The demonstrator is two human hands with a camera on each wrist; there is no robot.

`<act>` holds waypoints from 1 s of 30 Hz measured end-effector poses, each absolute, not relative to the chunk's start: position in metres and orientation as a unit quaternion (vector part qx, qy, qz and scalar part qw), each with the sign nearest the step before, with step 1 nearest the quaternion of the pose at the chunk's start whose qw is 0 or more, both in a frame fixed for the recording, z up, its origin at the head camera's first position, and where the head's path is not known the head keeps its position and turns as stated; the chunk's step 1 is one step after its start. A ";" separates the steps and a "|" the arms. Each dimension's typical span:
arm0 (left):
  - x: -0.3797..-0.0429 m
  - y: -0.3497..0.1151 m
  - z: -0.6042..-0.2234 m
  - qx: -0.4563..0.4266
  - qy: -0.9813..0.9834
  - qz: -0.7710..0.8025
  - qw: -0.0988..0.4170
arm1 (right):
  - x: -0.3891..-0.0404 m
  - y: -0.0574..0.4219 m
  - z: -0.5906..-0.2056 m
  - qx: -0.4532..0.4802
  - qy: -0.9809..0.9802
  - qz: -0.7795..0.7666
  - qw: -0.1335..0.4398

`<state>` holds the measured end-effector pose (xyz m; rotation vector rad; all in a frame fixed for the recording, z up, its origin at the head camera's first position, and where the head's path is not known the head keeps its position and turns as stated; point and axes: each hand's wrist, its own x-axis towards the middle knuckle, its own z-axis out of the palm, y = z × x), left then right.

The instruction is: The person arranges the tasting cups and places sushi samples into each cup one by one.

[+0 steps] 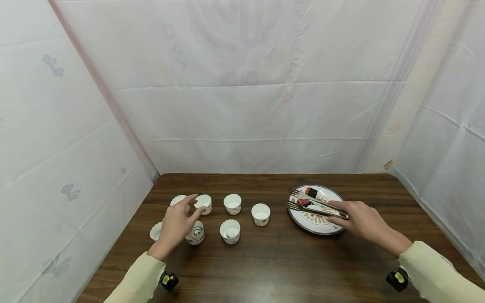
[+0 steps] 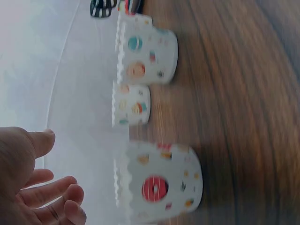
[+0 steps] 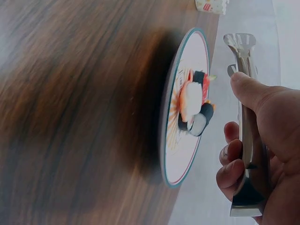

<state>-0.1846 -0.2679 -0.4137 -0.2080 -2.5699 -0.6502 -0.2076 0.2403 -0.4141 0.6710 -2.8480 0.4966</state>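
1. Holding metal tongs (image 3: 250, 129) in the right grip (image 1: 363, 216), above the sushi (image 3: 191, 99) on a patterned plate (image 3: 179, 161).
2. Hovering with the left grip (image 1: 176, 224) wide above white paper cups (image 1: 233, 208) on the worktop (image 1: 265, 269), left of the plate.

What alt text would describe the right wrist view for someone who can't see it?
A right hand holds metal tongs above a white plate of sushi pieces on a brown wooden table, seen sideways. Part of a printed cup shows at the top edge.
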 end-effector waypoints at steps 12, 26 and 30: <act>-0.197 -0.299 -0.413 -0.057 -0.938 -0.235 0.249 | -0.200 0.264 -0.424 0.202 -0.962 0.161 0.092; -0.208 -0.332 -0.411 -0.049 -0.948 -0.204 0.239 | -0.193 0.288 -0.433 0.187 -0.968 0.140 0.092; -0.211 -0.340 -0.412 -0.041 -0.956 -0.196 0.215 | -0.191 0.292 -0.435 0.189 -0.968 0.134 0.092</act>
